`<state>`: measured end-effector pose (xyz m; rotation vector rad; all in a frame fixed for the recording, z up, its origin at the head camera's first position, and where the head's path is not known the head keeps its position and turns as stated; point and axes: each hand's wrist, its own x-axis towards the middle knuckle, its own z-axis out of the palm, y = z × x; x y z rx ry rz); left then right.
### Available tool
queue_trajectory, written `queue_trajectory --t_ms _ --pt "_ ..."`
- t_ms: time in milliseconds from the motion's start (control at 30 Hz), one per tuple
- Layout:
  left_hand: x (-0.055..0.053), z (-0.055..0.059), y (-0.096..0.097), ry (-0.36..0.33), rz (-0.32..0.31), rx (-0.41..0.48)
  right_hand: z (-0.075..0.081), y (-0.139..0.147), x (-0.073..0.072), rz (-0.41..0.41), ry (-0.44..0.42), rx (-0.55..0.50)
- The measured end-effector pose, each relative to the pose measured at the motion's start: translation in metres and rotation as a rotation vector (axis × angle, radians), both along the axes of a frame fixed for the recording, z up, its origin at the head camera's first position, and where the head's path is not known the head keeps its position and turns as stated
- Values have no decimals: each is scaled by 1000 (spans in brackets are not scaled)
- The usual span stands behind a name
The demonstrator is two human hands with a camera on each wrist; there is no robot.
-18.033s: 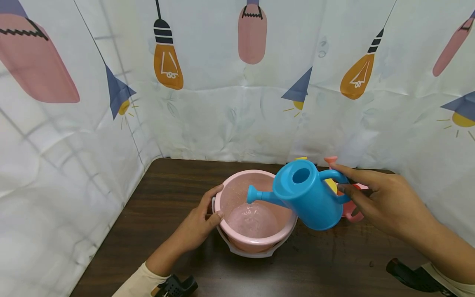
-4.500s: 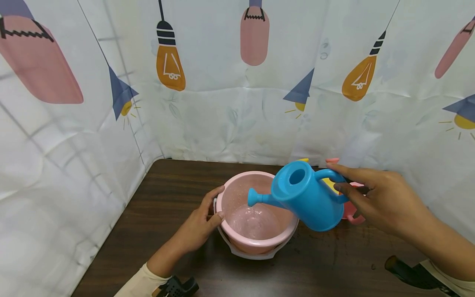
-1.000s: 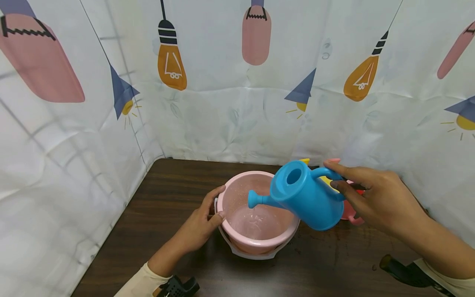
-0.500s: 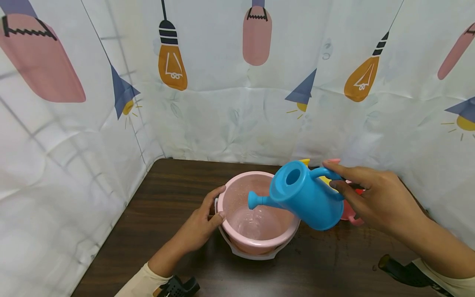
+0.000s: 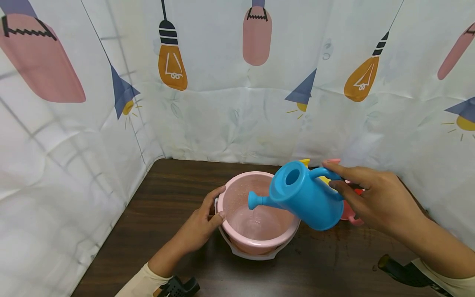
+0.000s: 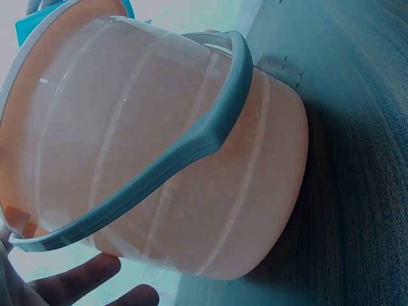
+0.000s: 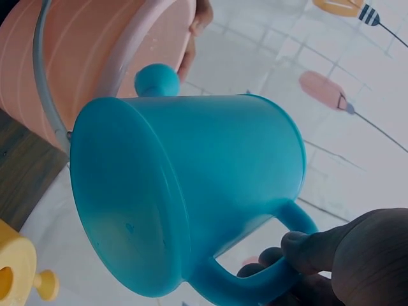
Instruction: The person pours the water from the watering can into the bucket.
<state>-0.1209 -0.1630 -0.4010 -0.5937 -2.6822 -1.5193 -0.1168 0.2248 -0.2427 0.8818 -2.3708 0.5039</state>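
Note:
My right hand (image 5: 378, 198) grips the loop handle of a blue plastic watering can (image 5: 309, 202). The can is tilted to the left, and its spout end is above the open mouth of a pink bucket (image 5: 257, 244). A thin trickle of water falls from the spout onto shallow water in the bucket. At the bucket's left side, my left hand (image 5: 198, 227) holds the rim, its thumb over the edge. The bucket's pale handle (image 6: 185, 150) hangs down along its outer wall in the left wrist view. From the right wrist view, the can's round base (image 7: 127, 197) shows.
A yellow watering can (image 7: 14, 264) and a red one (image 5: 349, 212) stand behind the blue can, mostly covered by it and the right hand. Small wet marks dot the dark wooden table (image 5: 178, 185). A printed white curtain (image 5: 222, 123) rises behind its far edge.
The blue can has tipped slightly further left since the earliest frame, its handle and my right hand shifting a little left. Ripples in the bucket look smaller now. My left hand keeps its hold.

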Motion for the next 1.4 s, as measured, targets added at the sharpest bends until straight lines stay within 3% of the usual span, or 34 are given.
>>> queue_trajectory --t_ms 1400 --pt "0 0 -1 -7 -2 0 -2 -1 -3 52 37 -21"
